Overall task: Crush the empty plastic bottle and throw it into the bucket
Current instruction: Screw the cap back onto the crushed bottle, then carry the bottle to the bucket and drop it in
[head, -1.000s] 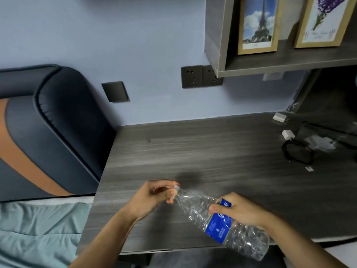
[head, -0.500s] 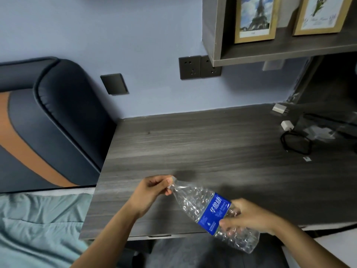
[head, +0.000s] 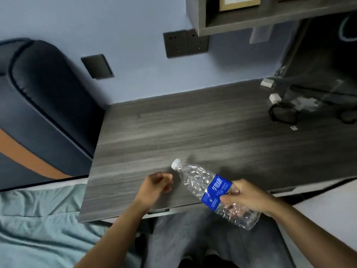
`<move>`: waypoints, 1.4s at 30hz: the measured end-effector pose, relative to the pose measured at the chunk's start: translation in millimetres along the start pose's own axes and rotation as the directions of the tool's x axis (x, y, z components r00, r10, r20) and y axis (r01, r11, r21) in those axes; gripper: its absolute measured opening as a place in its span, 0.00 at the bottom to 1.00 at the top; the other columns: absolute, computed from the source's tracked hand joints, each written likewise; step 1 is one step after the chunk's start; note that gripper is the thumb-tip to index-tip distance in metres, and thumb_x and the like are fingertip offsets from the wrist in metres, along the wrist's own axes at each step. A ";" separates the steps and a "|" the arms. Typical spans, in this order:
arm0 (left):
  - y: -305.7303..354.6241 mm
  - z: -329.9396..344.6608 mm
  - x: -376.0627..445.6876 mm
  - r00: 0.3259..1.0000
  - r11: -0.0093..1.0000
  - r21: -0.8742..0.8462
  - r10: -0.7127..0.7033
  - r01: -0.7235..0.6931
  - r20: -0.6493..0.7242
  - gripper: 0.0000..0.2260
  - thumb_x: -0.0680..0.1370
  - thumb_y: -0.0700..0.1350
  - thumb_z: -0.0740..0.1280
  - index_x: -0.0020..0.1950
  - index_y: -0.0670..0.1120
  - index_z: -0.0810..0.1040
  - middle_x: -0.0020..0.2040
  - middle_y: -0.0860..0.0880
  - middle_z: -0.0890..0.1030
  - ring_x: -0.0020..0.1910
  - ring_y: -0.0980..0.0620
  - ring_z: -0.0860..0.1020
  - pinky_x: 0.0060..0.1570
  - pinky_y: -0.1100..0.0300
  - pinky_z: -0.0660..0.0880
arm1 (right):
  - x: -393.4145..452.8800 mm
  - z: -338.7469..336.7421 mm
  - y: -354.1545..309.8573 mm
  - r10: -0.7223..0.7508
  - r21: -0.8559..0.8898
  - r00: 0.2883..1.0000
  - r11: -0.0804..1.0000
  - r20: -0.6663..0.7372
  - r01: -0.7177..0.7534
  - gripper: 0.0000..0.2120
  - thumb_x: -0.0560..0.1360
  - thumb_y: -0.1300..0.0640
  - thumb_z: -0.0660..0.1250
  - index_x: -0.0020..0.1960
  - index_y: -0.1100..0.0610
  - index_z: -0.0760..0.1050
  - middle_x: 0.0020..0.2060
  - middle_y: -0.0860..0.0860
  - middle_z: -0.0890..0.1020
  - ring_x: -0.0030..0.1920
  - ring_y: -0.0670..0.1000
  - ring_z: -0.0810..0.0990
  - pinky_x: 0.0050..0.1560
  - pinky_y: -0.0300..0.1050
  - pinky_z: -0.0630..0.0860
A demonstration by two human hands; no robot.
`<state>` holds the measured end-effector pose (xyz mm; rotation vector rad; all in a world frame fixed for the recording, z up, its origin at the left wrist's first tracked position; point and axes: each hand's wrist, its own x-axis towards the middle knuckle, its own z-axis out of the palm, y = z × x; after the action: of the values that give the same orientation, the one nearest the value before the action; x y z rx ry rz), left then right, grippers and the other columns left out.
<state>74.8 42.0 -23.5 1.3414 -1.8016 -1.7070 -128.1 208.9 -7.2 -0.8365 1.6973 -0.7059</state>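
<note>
Lying at far left: a padded headboard [head: 44, 105], dark navy with an orange band, and below it pale green bedding [head: 38, 225] at the near left corner.

Wall fittings, left to right: one dark blank switch plate [head: 97, 66]; one dark double socket [head: 185, 43] beside the underside of a grey shelf [head: 270, 18].

Desk [head: 173, 132]: grey wood-grain top, running from the headboard to the right edge of view.

Left hand [head: 154, 187]: over the near edge of the desk, fingers curled loosely inward, thumb near the fingertips, nothing gripped. It sits just left of the bottle's neck and apart from it.

Plastic bottle [head: 195, 179]: clear, crumpled along its body, white cap [head: 176, 163] on, blue label [head: 216, 192] round the middle. It is tilted, cap pointing far and left, base pointing near and right, past the desk's near edge and above the lap.

Right hand [head: 249, 196]: closed round the bottle's lower half, just right of the label, thumb across the front and fingers wrapped behind.

Far right of the desk: two small white plugs [head: 274, 98], a coiled black cable [head: 283, 114], and a clear plastic sheet; details there are blurred.

The bucket does not show in this view.
</note>
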 end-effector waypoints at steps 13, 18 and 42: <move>-93.1 -29.7 -38.2 0.890 0.710 0.579 0.153 -0.401 0.429 0.09 0.76 0.43 0.64 0.42 0.40 0.80 0.43 0.39 0.84 0.43 0.43 0.81 0.43 0.56 0.72 | -65.9 94.5 34.5 0.203 0.004 0.915 0.977 -0.349 -0.215 0.09 0.71 0.57 0.72 0.46 0.63 0.80 0.39 0.61 0.86 0.41 0.62 0.85 0.44 0.57 0.81; -121.9 -35.2 -40.7 0.870 0.664 0.666 -0.048 -0.339 0.491 0.13 0.77 0.45 0.61 0.44 0.37 0.77 0.44 0.36 0.81 0.44 0.41 0.79 0.43 0.55 0.72 | -105.3 137.0 65.4 0.343 0.141 0.845 0.939 -0.410 -0.313 0.13 0.71 0.57 0.71 0.51 0.65 0.77 0.44 0.64 0.84 0.42 0.64 0.84 0.49 0.62 0.79; -187.7 46.5 -64.4 0.690 0.425 0.804 -0.429 -0.415 0.583 0.15 0.77 0.41 0.60 0.31 0.42 0.76 0.35 0.42 0.78 0.37 0.46 0.75 0.36 0.57 0.68 | -256.0 304.5 232.7 0.887 0.690 0.390 0.443 -0.246 -0.572 0.18 0.75 0.54 0.66 0.62 0.59 0.71 0.57 0.59 0.80 0.52 0.58 0.81 0.53 0.49 0.76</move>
<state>147.4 149.5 -180.8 0.8675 -3.6227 -1.2482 170.8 537.3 -130.2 0.6909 2.0234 -0.7002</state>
